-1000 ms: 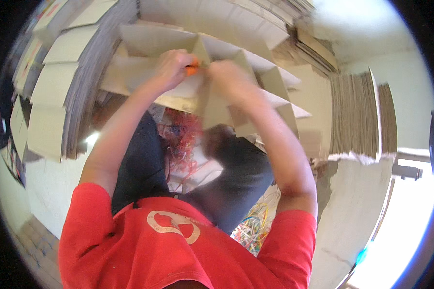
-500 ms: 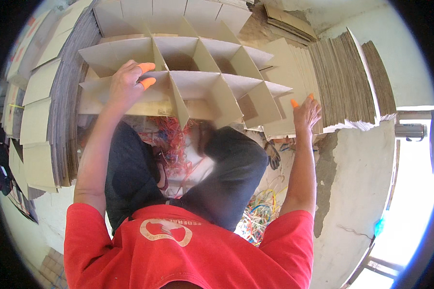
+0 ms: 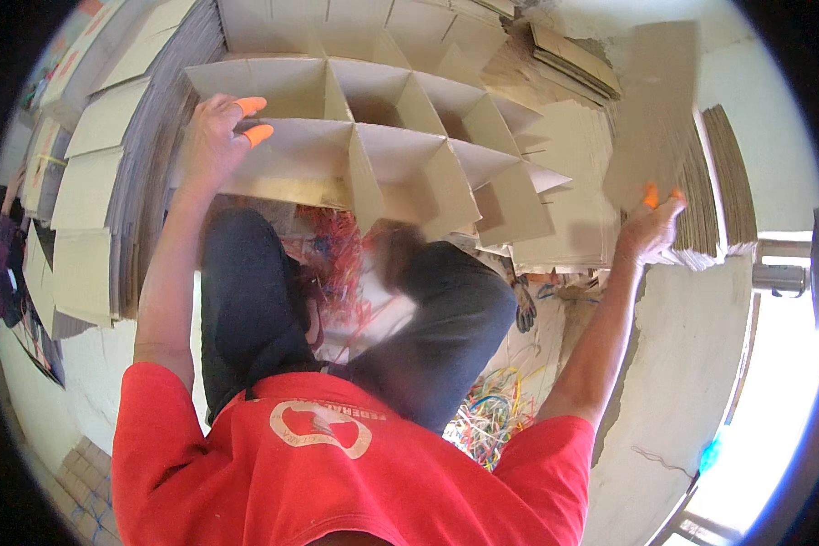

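Observation:
A cardboard divider grid [image 3: 400, 136] with several open cells lies spread above my knees. My left hand [image 3: 214, 136], with orange finger covers on two fingertips, grips the grid's left end. My right hand [image 3: 651, 223], also with orange fingertip covers, reaches out to the right and holds the lower edge of a flat cardboard strip [image 3: 651, 118]. The strip stands up from a stack of upright cardboard strips [image 3: 723, 182]. I sit with dark trousers and a red shirt in the lower part of the view.
Tall stacks of flat cardboard pieces [image 3: 91, 191] stand at the left. More loose cardboard sheets [image 3: 573, 59] lie at the back right. Coloured plastic straps [image 3: 491, 414] lie on the pale floor between and beside my legs. A metal bar [image 3: 778, 278] sticks out at the right.
The folded divider has opened into a wide grid. My left hand stayed on its left end. My right hand let go of it and moved right to the strip stack, lifting a strip.

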`<state>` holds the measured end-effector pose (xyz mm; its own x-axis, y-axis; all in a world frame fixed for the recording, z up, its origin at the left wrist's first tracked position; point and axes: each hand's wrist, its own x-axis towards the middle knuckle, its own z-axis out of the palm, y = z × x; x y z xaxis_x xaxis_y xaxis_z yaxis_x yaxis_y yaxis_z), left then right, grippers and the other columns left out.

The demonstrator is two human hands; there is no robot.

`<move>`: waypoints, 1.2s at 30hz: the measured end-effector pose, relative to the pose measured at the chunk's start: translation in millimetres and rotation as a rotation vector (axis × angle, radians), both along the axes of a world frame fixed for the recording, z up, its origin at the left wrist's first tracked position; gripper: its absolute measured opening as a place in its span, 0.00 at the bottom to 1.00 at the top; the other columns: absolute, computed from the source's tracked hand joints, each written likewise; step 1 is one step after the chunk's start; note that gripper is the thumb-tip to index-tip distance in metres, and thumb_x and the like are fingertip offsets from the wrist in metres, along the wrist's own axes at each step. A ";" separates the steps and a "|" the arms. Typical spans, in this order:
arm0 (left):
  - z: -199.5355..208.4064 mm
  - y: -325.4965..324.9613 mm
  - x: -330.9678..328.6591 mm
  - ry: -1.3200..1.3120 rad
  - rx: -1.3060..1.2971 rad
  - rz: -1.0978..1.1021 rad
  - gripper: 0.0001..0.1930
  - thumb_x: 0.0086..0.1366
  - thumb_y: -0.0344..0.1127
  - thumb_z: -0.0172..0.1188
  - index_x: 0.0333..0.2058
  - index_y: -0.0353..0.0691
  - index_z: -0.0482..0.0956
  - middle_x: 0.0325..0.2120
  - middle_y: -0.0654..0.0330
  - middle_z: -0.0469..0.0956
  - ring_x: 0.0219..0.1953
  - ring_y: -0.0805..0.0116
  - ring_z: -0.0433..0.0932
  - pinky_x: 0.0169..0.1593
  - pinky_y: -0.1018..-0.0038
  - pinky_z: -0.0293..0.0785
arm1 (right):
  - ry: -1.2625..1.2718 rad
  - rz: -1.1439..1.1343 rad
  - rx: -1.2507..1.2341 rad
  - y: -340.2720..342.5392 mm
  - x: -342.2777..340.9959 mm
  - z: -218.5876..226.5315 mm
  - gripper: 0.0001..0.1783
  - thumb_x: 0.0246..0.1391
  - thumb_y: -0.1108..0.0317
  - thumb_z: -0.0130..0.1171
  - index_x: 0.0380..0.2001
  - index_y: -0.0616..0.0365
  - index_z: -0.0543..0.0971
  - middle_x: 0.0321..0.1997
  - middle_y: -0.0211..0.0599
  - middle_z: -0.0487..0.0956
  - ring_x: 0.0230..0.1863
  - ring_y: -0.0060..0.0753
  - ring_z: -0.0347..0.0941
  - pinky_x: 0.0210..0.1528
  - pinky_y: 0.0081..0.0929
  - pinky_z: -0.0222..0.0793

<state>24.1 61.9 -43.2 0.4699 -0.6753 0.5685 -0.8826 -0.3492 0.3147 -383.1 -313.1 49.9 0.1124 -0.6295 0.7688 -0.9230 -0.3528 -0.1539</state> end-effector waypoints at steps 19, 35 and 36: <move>-16.8 29.7 21.9 0.197 -0.055 -0.038 0.08 0.50 0.30 0.67 0.32 0.44 0.82 0.28 0.61 0.76 0.36 0.61 0.72 0.53 0.65 0.61 | -0.196 1.346 0.724 222.8 241.2 57.6 0.35 0.47 0.83 0.63 0.60 0.68 0.66 0.56 0.48 0.75 0.52 0.28 0.73 0.54 0.24 0.70; -21.7 24.7 25.6 0.303 -0.039 0.010 0.09 0.51 0.29 0.68 0.33 0.44 0.82 0.29 0.60 0.75 0.42 0.62 0.69 0.56 0.65 0.58 | 0.038 1.292 0.650 240.3 266.9 48.7 0.32 0.45 0.81 0.62 0.57 0.72 0.68 0.46 0.59 0.78 0.43 0.36 0.80 0.44 0.27 0.72; -23.6 24.4 23.6 0.281 -0.075 0.042 0.09 0.51 0.29 0.68 0.33 0.44 0.82 0.28 0.60 0.76 0.41 0.63 0.70 0.56 0.65 0.58 | 0.066 1.274 0.696 242.9 267.9 47.7 0.32 0.45 0.81 0.62 0.57 0.72 0.68 0.45 0.60 0.79 0.42 0.37 0.81 0.43 0.27 0.72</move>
